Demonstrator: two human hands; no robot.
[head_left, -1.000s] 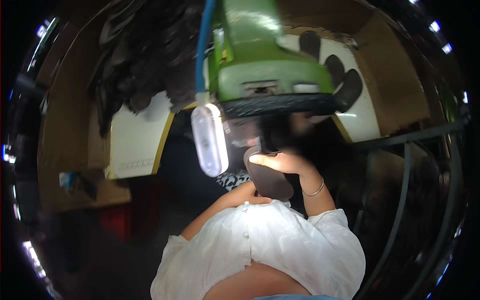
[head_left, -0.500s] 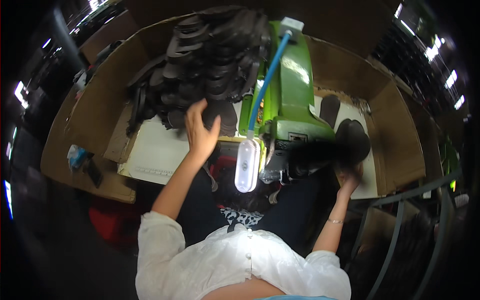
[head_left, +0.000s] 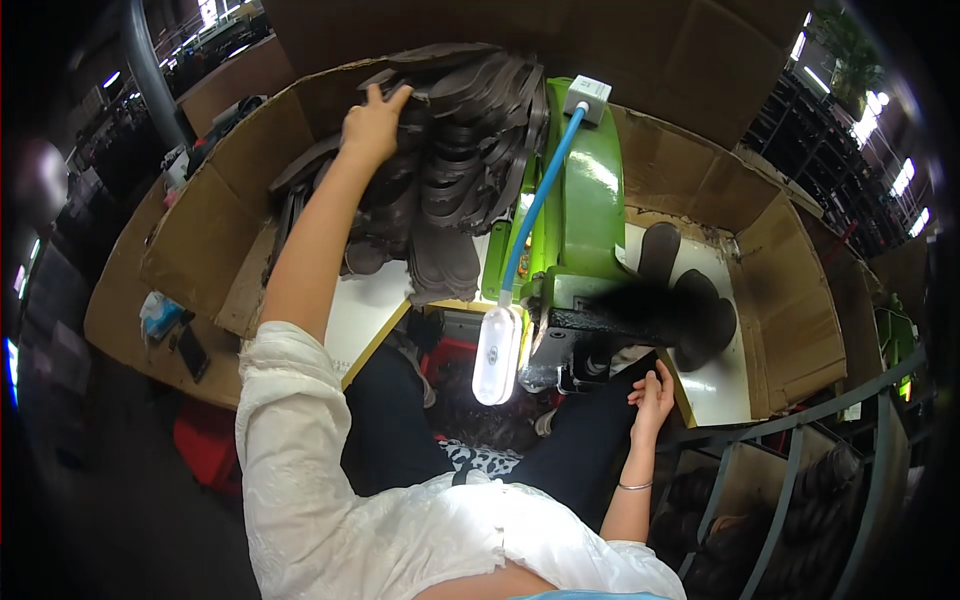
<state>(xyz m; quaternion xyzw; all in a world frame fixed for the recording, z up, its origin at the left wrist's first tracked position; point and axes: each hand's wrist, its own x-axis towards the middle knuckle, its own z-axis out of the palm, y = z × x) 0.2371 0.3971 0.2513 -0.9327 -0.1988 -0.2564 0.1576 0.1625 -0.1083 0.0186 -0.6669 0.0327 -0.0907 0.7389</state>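
Nearest, the right hand (head_left: 652, 400) hangs by the yellow table edge (head_left: 685, 395), its fingers loosely curled and apart, with nothing visible in them. Just ahead, a white oval lamp (head_left: 495, 355) on a blue cable (head_left: 540, 190) glows beside the head of a green machine (head_left: 593, 190). To the machine's right, at least 2 dark brown shoe soles (head_left: 658, 250) lie on the white tabletop (head_left: 720, 395); a black blur covers part of that group, and I cannot tell what it is.

Left of the machine, overlapping shoe soles (head_left: 445, 265) reach the table's front edge — a careless sleeve could knock them off. Behind them rises a large sole pile (head_left: 480, 150). Farthest out, the left hand (head_left: 372, 128) is at its upper left, fingers spread; whether they touch a sole, I cannot tell. Pulling on an underlying piece could make the stack slide — the layers lean loosely inside the cardboard wall (head_left: 215, 200).
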